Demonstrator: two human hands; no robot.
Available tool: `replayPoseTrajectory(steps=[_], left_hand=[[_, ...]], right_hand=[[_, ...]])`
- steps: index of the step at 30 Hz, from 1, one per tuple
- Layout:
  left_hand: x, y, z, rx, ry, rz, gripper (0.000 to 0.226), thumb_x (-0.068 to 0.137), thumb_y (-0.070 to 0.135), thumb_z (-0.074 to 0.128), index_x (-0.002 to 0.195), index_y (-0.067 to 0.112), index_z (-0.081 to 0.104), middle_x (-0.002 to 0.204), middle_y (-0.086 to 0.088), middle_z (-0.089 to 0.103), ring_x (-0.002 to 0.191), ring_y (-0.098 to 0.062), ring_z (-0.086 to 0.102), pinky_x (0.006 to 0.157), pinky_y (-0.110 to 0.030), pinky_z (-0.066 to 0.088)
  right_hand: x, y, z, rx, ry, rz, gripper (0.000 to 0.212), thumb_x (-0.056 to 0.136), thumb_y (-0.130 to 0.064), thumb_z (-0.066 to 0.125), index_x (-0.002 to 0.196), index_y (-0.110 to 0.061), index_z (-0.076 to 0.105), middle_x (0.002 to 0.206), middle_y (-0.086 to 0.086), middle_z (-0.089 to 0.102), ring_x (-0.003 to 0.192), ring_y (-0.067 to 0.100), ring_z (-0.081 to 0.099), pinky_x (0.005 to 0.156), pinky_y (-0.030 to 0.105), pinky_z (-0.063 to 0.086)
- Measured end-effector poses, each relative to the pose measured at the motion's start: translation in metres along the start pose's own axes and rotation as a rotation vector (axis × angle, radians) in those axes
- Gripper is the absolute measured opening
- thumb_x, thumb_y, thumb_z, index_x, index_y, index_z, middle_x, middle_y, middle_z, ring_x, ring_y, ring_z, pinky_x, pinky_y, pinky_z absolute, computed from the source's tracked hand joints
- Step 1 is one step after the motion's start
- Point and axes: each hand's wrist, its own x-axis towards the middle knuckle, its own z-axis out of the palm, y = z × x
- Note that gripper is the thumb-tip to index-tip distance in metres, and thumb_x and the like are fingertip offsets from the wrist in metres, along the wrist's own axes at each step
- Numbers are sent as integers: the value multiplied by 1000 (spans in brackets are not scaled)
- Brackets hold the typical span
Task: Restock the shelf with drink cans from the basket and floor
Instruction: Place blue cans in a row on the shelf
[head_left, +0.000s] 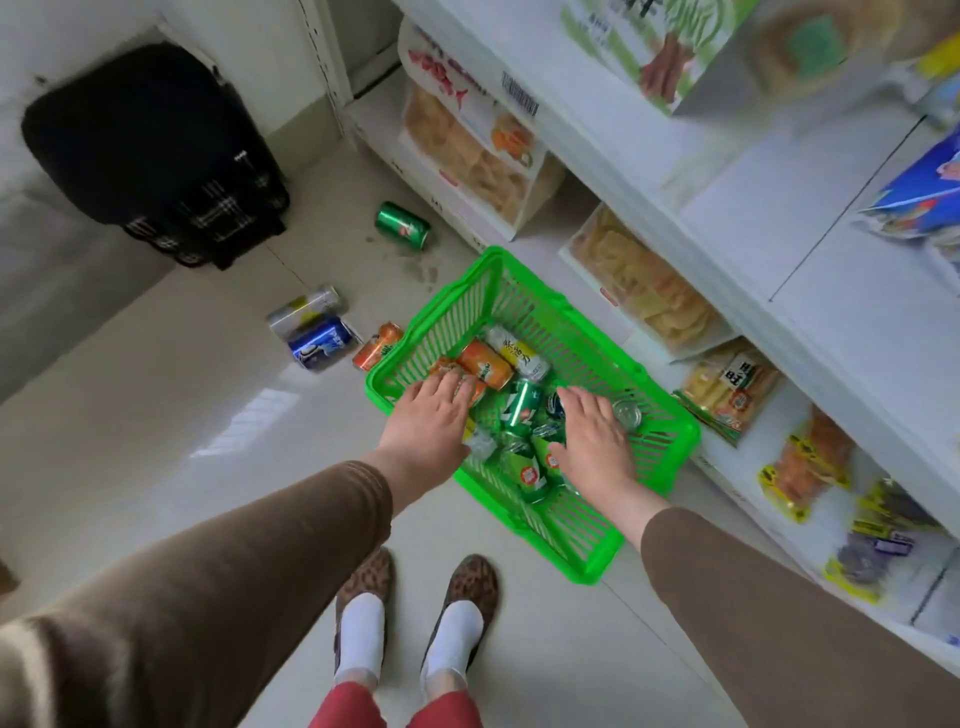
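A green plastic basket (524, 306) stands on the floor beside the white shelf (810, 332). Several drink cans lie in it, among them an orange can (483, 364), a yellow-white can (519, 353) and a green can (521, 405). My left hand (428, 421) hovers over the basket's left side, fingers spread above an orange can. My right hand (592, 436) reaches down over the green cans in the middle, fingers apart. Neither hand visibly grips anything. On the floor lie a green can (402, 226), a silver can (304, 309), a blue can (319, 343) and an orange can (377, 345).
The shelf on the right holds snack bags and boxes on several levels. A black suitcase (156, 150) stands at the back left against the wall. My feet (410, 618) are just behind the basket on the pale tiled floor.
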Motion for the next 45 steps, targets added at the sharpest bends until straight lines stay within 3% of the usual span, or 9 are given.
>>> replayPoseTrajectory(steps=[5,13,20,24,27,31,36,40,45], left_hand=[[47,12,54,-17,-50,29,87,93,47,56,156,13,7,161,-11,12,148,-30,13,120,-44,15],[108,18,110,24,-124,58,81,95,48,51,155,12,11,161,-12,12,147,-31,14,120,-45,17],[126,13,130,8,-164,69,81,96,44,51,156,13,8,163,-12,5,149,-31,8,122,-46,13],[114,5,111,21,-148,65,81,95,43,53,156,13,9,163,-11,8,149,-30,10,120,-46,14],[93,4,77,12,-122,48,79,94,43,54,155,13,12,162,-10,12,147,-30,14,119,-45,17],[53,5,2,-27,-78,31,78,93,43,56,154,14,17,158,-10,21,145,-30,20,118,-44,18],[-16,4,-113,-110,52,26,72,84,37,63,146,18,32,146,-7,36,132,-26,37,108,-41,33],[-75,4,-212,-115,173,74,78,84,40,62,150,18,27,152,-8,32,139,-26,32,110,-39,29],[-140,7,-342,-112,391,143,80,81,42,67,148,17,32,150,-9,36,136,-28,37,110,-39,31]], right_hand=[[44,34,62,7,-17,67,75,88,-23,72,151,-10,33,151,9,39,136,30,35,114,39,32],[112,73,117,-82,-68,142,80,87,-4,66,154,-17,26,153,9,34,138,35,32,107,46,45],[138,79,143,-89,-154,199,70,88,-3,68,148,-21,36,143,14,40,127,34,43,95,44,51],[125,67,120,-12,-151,166,66,88,-9,72,144,-23,40,142,11,43,130,34,41,98,45,48],[95,51,76,135,-142,132,70,88,-25,74,148,-26,39,146,7,41,136,31,35,111,46,39],[49,20,-14,256,-67,53,67,88,-33,74,147,-31,42,140,1,43,129,27,41,107,39,38],[-15,-32,-161,378,71,-14,77,84,-31,78,149,-30,36,139,-2,46,126,20,43,106,34,37],[-71,-72,-286,393,186,-62,74,77,-25,84,138,-23,43,133,-4,50,121,15,46,96,23,33],[-133,-107,-428,372,260,-204,71,81,-23,81,143,-31,46,136,-8,40,122,8,45,106,17,34]])
